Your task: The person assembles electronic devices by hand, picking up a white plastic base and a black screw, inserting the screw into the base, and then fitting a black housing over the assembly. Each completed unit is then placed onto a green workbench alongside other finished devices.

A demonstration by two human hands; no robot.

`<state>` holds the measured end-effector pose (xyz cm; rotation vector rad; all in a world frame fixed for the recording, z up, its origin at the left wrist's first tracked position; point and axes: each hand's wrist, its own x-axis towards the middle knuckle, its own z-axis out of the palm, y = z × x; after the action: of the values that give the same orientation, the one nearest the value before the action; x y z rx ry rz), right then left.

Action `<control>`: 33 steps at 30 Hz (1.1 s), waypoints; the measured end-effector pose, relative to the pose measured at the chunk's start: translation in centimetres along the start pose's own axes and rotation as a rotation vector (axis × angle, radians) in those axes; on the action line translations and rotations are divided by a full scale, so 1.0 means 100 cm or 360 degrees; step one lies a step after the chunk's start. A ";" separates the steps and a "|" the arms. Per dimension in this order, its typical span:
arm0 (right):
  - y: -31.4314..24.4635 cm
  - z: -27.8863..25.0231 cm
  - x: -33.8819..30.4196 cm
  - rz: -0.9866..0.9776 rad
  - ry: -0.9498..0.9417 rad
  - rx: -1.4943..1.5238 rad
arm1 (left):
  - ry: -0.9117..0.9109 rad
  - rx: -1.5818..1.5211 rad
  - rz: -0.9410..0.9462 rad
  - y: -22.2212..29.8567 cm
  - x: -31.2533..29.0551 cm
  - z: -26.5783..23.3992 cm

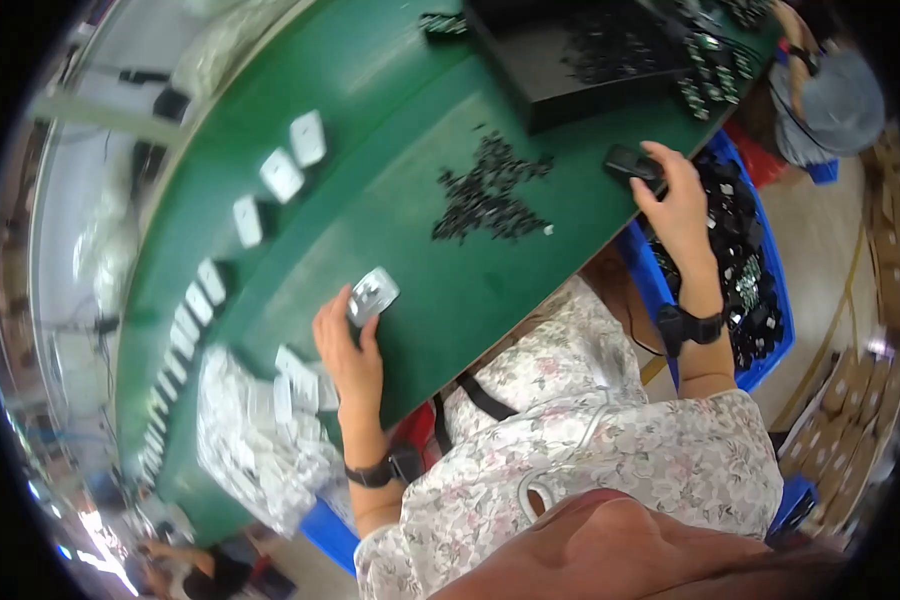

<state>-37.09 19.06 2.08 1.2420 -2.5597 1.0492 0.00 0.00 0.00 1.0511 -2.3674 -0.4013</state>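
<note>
My left hand (348, 345) grips a small whitish rectangular casing (376, 294) by its near edge, thumb and fingers on either side; greyish parts show on its upper face. Over at the right edge of the table, my right hand (678, 205) curls its thumb and fingers about a small black rectangular case (634, 165). Between the hands, toward the far side, lies a loose heap of small black parts (490, 195). One tiny white bit (548, 230) sits at the heap's near right edge.
White casings (282, 175) stand in a long curved row on the green table (370, 200). Near my left arm is a clear plastic bag (250, 440) of white pieces. A black box (590, 95) stands at the far side, circuit boards (715, 75) beside it; a blue crate (770, 270) is right.
</note>
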 end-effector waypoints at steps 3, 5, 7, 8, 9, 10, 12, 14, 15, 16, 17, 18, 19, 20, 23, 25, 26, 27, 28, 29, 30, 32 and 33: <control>-0.034 -0.002 0.013 0.0002 -0.0047 0.0453 | 0.0057 -0.0120 0.0047 0.022 0.005 0.009; -0.082 0.017 0.004 -0.0144 -0.0202 0.0710 | 0.0063 -0.0139 0.0068 0.010 0.010 0.005; -0.122 0.036 -0.007 -0.0472 -0.0485 0.0716 | 0.0042 -0.0233 0.0083 0.002 0.009 0.003; -0.139 0.049 -0.009 -0.0636 -0.0554 0.0761 | 0.0011 -0.0208 0.0044 0.004 0.008 -0.001; -0.153 0.059 -0.012 -0.0799 -0.0626 0.0803 | 0.0036 -0.0193 -0.0020 0.005 0.005 -0.003; -0.163 0.070 -0.013 -0.0883 -0.0707 0.0844 | 0.0082 -0.0373 -0.0088 0.005 0.003 -0.003; -0.181 0.087 -0.012 -0.0983 -0.0853 0.0865 | 0.0129 -0.0617 -0.0214 0.004 -0.001 -0.007; -0.188 0.099 -0.008 -0.1067 -0.0910 0.0840 | 0.0177 -0.0654 -0.0221 0.005 0.000 -0.009; -0.192 0.104 -0.007 -0.1109 -0.0920 0.0812 | 0.0187 -0.0691 -0.0179 0.006 0.000 -0.012; -0.194 0.107 -0.007 -0.1132 -0.0957 0.0807 | 0.0162 -0.0745 -0.0200 0.010 0.000 -0.014; -0.195 0.111 -0.007 -0.1151 -0.0959 0.0790 | 0.0181 -0.0753 -0.0235 0.009 0.000 -0.013; -0.197 0.114 -0.008 -0.1168 -0.0961 0.0774 | 0.0183 -0.0751 -0.0175 0.007 -0.001 -0.012; -0.199 0.116 -0.008 -0.1181 -0.0996 0.0771 | 0.0181 -0.0749 -0.0114 0.005 -0.002 -0.011; -0.202 0.117 -0.008 -0.1196 -0.0996 0.0752 | 0.0182 -0.0703 -0.0099 0.005 -0.003 -0.013; -0.204 0.118 -0.006 -0.1241 -0.1035 0.0695 | 0.0133 -0.0615 -0.0072 0.003 -0.005 -0.011; -0.204 0.118 -0.006 -0.1259 -0.1067 0.0663 | 0.0093 -0.0564 -0.0070 0.002 -0.006 -0.013; -0.204 0.118 -0.006 -0.1302 -0.1059 0.0629 | 0.0054 -0.0504 -0.0041 0.002 -0.007 -0.013; -0.204 0.118 -0.006 -0.1343 -0.1050 0.0596 | 0.0044 -0.0515 -0.0061 0.003 -0.009 -0.014; -0.204 0.118 -0.006 -0.1333 -0.1072 0.0594 | 0.0027 -0.0448 -0.0059 0.004 -0.010 -0.015; -0.205 0.118 -0.006 -0.1357 -0.1086 0.0566 | 0.0008 -0.0381 -0.0054 0.005 -0.012 -0.015; -0.205 0.118 -0.006 -0.1376 -0.1095 0.0534 | -0.0006 -0.0394 -0.0062 0.007 -0.012 -0.016; -0.207 0.118 -0.007 -0.1385 -0.1097 0.0509 | -0.0042 -0.0207 -0.0034 0.010 -0.013 -0.018; -0.206 0.115 -0.008 -0.1409 -0.1085 0.0490 | -0.0053 -0.0217 -0.0036 0.011 -0.012 -0.019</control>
<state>-19.39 3.52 4.18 2.8151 -1.7344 0.8899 1.11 1.48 1.63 1.0161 -2.3228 -0.5840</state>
